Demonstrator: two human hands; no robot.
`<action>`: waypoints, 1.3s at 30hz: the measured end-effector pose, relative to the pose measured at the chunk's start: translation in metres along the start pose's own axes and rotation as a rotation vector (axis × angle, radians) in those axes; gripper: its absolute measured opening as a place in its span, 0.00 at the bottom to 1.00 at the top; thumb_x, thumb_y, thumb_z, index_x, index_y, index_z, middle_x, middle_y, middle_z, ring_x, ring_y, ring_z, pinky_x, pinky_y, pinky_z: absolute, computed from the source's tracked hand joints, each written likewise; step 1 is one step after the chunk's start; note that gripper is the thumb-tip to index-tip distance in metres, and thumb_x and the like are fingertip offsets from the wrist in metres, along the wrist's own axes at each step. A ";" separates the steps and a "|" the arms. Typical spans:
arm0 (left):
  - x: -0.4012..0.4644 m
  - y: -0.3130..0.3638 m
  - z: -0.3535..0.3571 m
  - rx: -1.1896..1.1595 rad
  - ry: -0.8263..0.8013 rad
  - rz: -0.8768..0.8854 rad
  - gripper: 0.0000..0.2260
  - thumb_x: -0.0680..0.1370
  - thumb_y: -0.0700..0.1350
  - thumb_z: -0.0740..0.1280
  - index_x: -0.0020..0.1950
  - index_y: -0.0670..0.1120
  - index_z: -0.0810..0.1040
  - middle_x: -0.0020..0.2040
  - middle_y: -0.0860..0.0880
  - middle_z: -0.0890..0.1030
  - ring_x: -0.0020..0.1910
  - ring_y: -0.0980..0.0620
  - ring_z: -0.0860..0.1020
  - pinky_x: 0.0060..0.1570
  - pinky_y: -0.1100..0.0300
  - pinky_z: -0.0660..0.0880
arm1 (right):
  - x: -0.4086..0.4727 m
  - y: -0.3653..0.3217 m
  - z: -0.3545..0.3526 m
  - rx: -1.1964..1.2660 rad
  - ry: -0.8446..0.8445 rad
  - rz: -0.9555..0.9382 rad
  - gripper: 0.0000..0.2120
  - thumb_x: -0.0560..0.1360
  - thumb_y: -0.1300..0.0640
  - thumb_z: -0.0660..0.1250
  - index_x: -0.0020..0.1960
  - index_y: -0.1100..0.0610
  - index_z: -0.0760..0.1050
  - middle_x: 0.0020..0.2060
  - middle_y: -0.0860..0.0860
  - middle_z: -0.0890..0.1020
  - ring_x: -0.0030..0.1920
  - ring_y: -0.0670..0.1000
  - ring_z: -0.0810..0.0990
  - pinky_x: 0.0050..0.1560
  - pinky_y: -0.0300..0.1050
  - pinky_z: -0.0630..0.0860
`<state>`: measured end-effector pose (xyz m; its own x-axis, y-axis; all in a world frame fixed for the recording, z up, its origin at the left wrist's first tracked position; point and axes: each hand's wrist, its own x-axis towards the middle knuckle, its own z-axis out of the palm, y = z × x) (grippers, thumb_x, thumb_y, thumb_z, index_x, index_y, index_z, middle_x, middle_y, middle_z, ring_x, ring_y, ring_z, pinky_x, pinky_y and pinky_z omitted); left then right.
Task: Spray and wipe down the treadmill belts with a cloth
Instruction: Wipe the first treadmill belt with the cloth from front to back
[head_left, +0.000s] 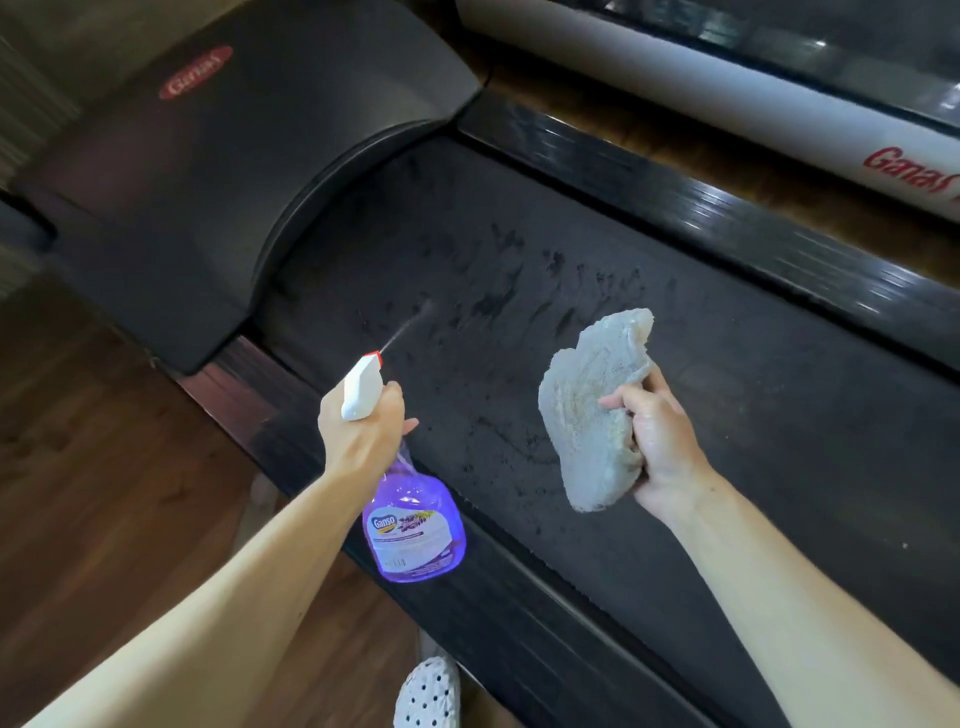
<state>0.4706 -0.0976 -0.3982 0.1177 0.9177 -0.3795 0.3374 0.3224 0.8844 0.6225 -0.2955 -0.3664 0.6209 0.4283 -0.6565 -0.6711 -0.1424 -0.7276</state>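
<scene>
As gripped, spray bottle (415, 525) nozzle belt-ward (649, 415).

**Dim room, soft light, smeared edges**

The light is low and even, with no hard shadows under the arms. Pale streaks of glare run along the ribbed side rail (737, 228) on the far side of the treadmill belt (519, 291), and a duller sheen lies on the curved motor cover (249, 171). The purple spray bottle (413, 525) glows where light passes through it. Motion blur smears the wooden floor (104, 441) and the frame's corners; wide-angle bending bows the rails.
</scene>
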 end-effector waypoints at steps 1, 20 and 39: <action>-0.001 -0.001 0.000 -0.003 -0.004 -0.003 0.12 0.79 0.38 0.70 0.59 0.47 0.73 0.48 0.50 0.76 0.43 0.51 0.79 0.44 0.52 0.83 | 0.000 0.000 0.000 -0.004 0.002 -0.002 0.25 0.76 0.67 0.60 0.63 0.43 0.78 0.58 0.50 0.85 0.61 0.57 0.82 0.63 0.60 0.77; -0.052 -0.010 0.033 0.156 -0.279 0.022 0.07 0.79 0.39 0.69 0.41 0.44 0.76 0.36 0.48 0.72 0.34 0.54 0.73 0.36 0.62 0.80 | -0.026 0.008 -0.067 -0.121 0.235 -0.062 0.30 0.74 0.71 0.57 0.65 0.42 0.77 0.52 0.44 0.83 0.52 0.50 0.81 0.50 0.49 0.78; -0.204 -0.054 0.128 0.438 -0.807 0.104 0.10 0.80 0.41 0.67 0.48 0.34 0.74 0.27 0.57 0.72 0.26 0.59 0.75 0.49 0.39 0.82 | -0.101 0.004 -0.248 -0.009 0.597 -0.075 0.32 0.74 0.70 0.55 0.67 0.41 0.76 0.48 0.43 0.80 0.43 0.46 0.77 0.40 0.43 0.73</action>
<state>0.5479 -0.3317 -0.4030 0.7269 0.4445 -0.5235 0.5924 -0.0202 0.8054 0.6573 -0.5608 -0.3521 0.7884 -0.1374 -0.5996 -0.6147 -0.1394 -0.7763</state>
